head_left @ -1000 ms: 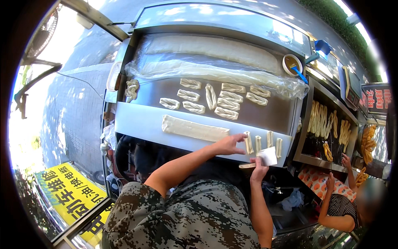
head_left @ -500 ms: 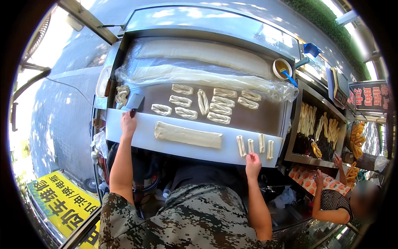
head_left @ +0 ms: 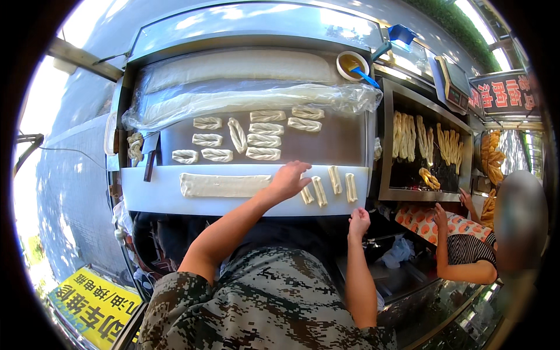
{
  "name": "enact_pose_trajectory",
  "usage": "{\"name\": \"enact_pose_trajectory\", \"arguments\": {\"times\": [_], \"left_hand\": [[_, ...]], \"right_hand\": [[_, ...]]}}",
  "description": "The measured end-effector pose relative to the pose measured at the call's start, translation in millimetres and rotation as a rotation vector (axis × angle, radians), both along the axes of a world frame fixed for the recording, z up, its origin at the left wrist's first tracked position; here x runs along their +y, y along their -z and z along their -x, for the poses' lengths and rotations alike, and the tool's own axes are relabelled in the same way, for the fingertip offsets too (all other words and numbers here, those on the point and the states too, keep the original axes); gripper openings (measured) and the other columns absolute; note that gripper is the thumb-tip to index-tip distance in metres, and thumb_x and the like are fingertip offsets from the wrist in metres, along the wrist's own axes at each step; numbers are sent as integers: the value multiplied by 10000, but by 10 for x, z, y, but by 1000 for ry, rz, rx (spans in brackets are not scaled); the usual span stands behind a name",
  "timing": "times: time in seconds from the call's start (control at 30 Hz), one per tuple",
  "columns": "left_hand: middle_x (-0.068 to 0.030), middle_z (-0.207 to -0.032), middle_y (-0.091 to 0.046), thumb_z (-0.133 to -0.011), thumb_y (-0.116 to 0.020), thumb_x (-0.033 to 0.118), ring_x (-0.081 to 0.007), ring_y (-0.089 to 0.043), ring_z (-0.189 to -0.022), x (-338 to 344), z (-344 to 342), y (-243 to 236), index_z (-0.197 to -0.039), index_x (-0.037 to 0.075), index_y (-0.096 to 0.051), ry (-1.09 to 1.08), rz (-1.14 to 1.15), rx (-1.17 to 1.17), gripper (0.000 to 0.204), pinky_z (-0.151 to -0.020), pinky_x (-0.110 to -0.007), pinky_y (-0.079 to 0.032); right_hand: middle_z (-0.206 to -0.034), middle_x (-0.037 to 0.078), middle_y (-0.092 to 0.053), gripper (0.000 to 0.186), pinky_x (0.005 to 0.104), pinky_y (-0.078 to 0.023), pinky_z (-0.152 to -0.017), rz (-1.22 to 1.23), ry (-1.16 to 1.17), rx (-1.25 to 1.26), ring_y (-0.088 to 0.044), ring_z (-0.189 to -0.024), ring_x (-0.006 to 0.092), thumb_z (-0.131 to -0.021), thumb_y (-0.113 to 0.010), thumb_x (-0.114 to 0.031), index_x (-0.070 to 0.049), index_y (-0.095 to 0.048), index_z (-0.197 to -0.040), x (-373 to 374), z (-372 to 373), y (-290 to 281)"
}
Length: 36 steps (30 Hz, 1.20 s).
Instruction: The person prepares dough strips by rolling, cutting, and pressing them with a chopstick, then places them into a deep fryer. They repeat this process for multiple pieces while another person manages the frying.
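My left hand (head_left: 288,181) reaches over the right end of a long flat dough slab (head_left: 221,185) on the white board (head_left: 151,201). Its fingers are apart, beside several short narrow dough strips (head_left: 335,179); the hand covers part of the slab. At the board's front edge, past the strips' near ends, my right hand (head_left: 359,223) is closed, fingertips together; whatever they may hold is too small to make out. A broad-bladed knife with a dark handle (head_left: 150,166) lies at the left, its handle over the board's back edge. Several twisted dough pieces (head_left: 264,140) lie on the brown surface behind.
Large dough rolls (head_left: 233,70) lie under clear plastic at the back. A bowl (head_left: 352,65) with a blue brush stands back right. Right of the worktop, fried dough sticks (head_left: 402,137) fill part of a metal-framed fryer (head_left: 385,140). Another person's arms (head_left: 441,239) are beside it.
My left hand has let go of the knife, left it at the left side, and moved right to the strips. My right hand has drawn away from the strips. The view has shifted.
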<state>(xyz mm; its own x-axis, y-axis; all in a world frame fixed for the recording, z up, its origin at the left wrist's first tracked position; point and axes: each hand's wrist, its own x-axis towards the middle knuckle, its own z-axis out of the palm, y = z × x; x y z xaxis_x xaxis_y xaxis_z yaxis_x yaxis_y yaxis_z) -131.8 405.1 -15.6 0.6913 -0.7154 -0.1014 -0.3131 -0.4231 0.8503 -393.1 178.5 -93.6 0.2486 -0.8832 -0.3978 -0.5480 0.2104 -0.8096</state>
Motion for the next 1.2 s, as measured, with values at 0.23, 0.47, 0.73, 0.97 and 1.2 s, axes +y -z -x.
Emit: {"name": "enact_pose_trajectory", "arguments": {"times": [0.23, 0.47, 0.73, 0.97, 1.2], "left_hand": [[-126, -1027, -646, -788, -730, 308, -312, -596, -1009, -1466, 376, 162, -1025, 66, -678, 179, -334, -249, 342, -835, -438, -468], [-123, -881, -662, -748, -740, 298, -310, -616, -895, -1825, 566, 279, -846, 60, -661, 252, -367, -397, 269, -811, -430, -457], [-20, -815, -589, -826, -688, 56, -119, -581, -747, -1741, 630, 66, -942, 55, -544, 145, 81, 1042, 185, -664, -266, -478], [-55, -912, -583, -814, -664, 24, -143, -569, -851, -1721, 699, -308, -1334, 20, -446, -114, 376, 1026, 563, -751, -272, -473], [-26, -982, -617, -803, -645, -19, -119, -572, -890, -1568, 622, -236, -1319, 64, -530, 118, -14, 601, 536, -779, -253, -462]], "right_hand": [[-818, 2, -598, 201, 206, -455, -543, -145, -132, -39, -547, -653, 70, -892, -627, -74, 4, -613, -1077, -139, -14, -27], [-715, 4, -624, 180, 234, -483, -610, 10, -480, 21, -583, -652, 83, -872, -654, -98, 21, -658, -1008, -440, 84, -9], [-974, 36, -662, 367, 259, -514, -784, -485, -644, -281, -627, -838, 123, -781, -806, -94, -3, -652, -1102, -807, -207, -662], [-944, 28, -662, 276, 254, -493, -832, -842, -546, -418, -620, -853, 100, -894, -738, -223, -22, -653, -1063, -959, -547, -819], [-991, 49, -663, 205, 260, -476, -844, -933, -322, -711, -607, -905, 128, -953, -658, -202, -32, -645, -1067, -914, -724, -765]]}}
